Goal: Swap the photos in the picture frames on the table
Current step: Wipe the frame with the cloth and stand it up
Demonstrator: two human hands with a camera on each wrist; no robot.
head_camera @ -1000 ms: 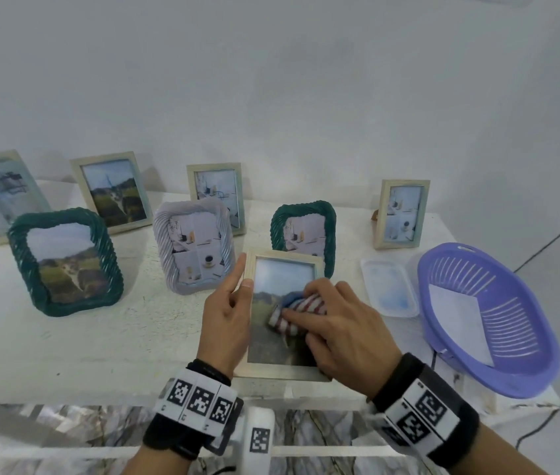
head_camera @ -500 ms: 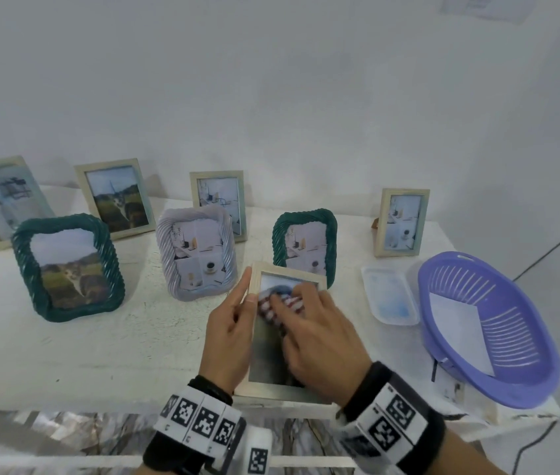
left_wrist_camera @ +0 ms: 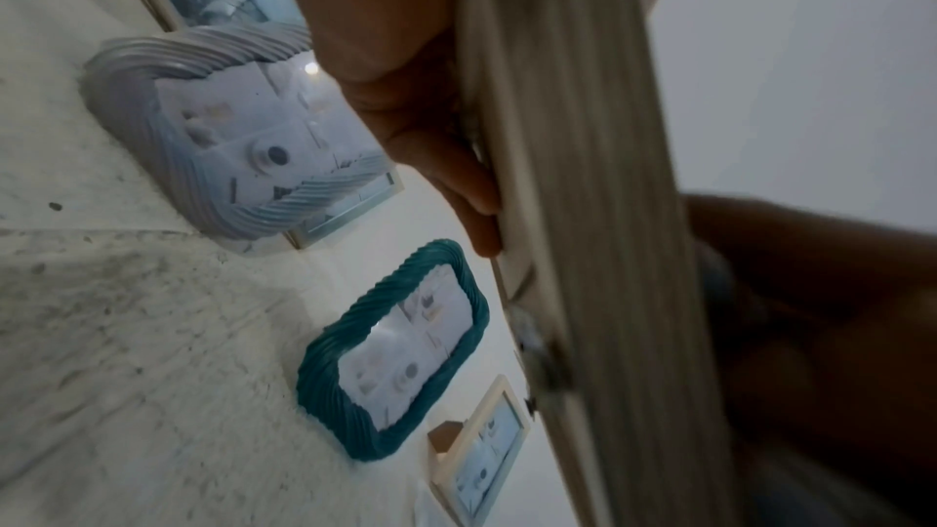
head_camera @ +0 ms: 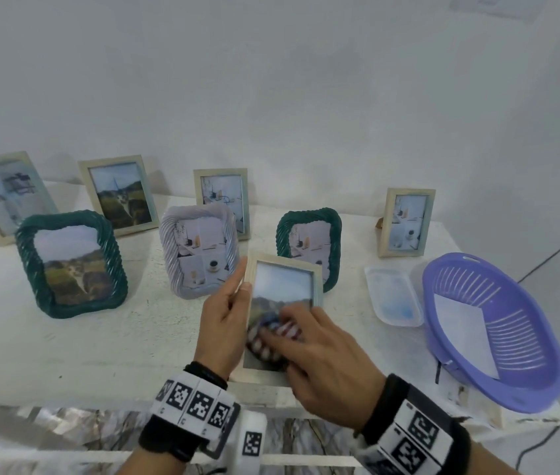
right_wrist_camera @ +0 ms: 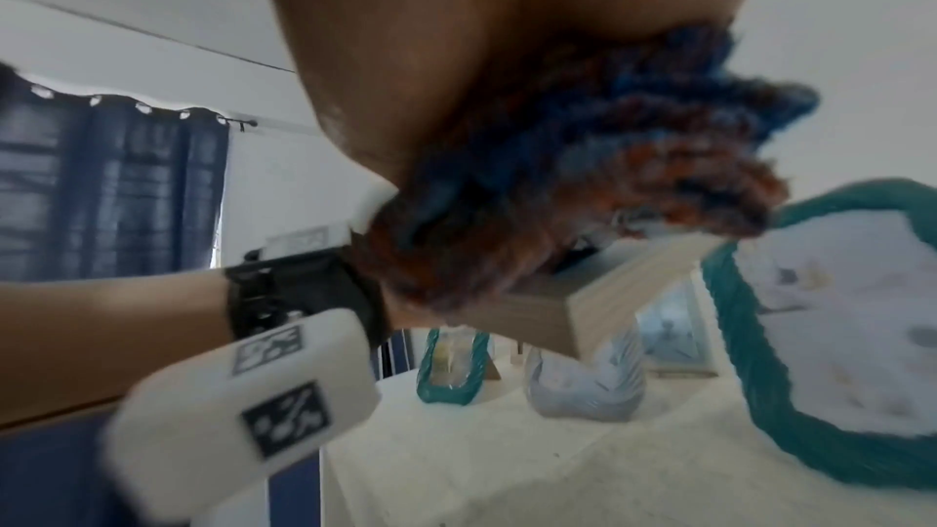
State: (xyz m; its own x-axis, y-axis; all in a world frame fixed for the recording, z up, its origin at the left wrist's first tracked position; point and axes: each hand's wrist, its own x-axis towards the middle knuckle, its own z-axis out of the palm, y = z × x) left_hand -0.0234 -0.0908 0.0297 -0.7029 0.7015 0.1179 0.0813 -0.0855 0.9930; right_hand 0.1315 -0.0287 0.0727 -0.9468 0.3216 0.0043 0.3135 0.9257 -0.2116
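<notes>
A pale wooden frame (head_camera: 317, 286) with a landscape photo is tilted up off the white table (head_camera: 76, 341) near its front edge. My left hand (head_camera: 237, 296) grips its left side, thumb on the front; the left wrist view shows the fingers (left_wrist_camera: 446, 159) behind the frame's edge (left_wrist_camera: 583, 175). My right hand (head_camera: 313, 351) holds a bunched red, white and blue striped cloth (head_camera: 268, 332) against the lower half of the glass. In the right wrist view the cloth (right_wrist_camera: 634, 159) lies bunched under the palm, on the frame (right_wrist_camera: 608, 291).
Standing frames surround it: a dark green twisted one (head_camera: 71, 265) at left, a lilac one (head_camera: 199, 250), a small green one (head_camera: 309, 245) just behind, and several pale wooden ones along the wall. A clear plastic tray (head_camera: 393, 296) and a purple basket (head_camera: 546, 365) holding a white sheet sit right.
My right hand slid the cloth up to the top of the glass, then back down to its lower half. My left hand kept its grip on the frame's left side.
</notes>
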